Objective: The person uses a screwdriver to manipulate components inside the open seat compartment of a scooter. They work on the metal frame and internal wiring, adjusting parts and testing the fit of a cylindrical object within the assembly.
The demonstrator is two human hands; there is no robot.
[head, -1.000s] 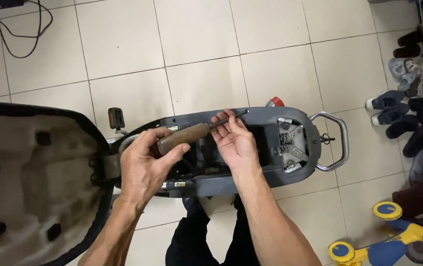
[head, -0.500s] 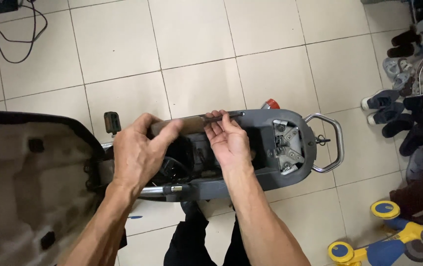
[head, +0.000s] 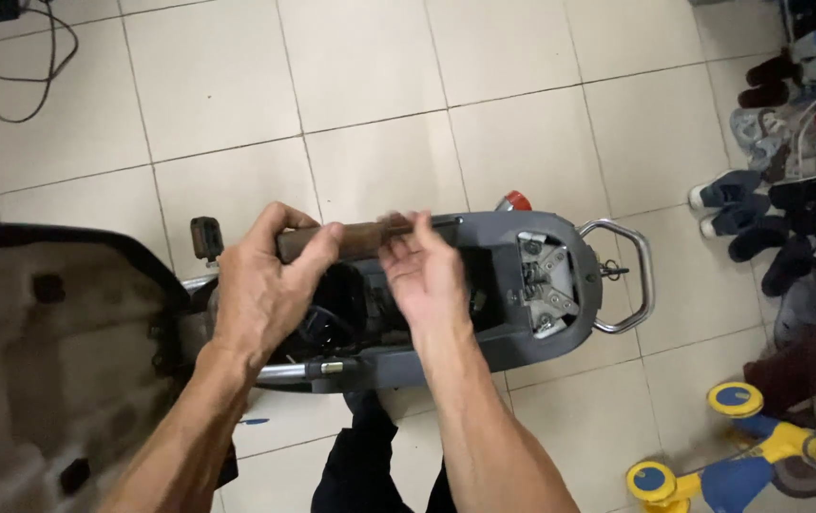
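My left hand (head: pixel 260 290) grips a brown stick-like handle (head: pixel 365 237) held level over the open storage compartment of a grey scooter (head: pixel 531 228). My right hand (head: pixel 422 271) is beside the handle's right end, fingers loosely spread and blurred, touching or just off it. The scooter's seat (head: pixel 42 351) is flipped up at the left, its pale underside facing me. Below the hands the compartment is dark inside.
A metal grab rail (head: pixel 631 275) sits at the scooter's rear. Several shoes (head: pixel 759 218) lie along the right wall. A yellow and blue toy scooter (head: pixel 731 456) is at the bottom right. A black cable (head: pixel 18 66) lies on the tiled floor at the top left.
The handle has gone from tilted to level and shifted toward the compartment's far edge. My right hand has loosened its fingers at the handle's end.
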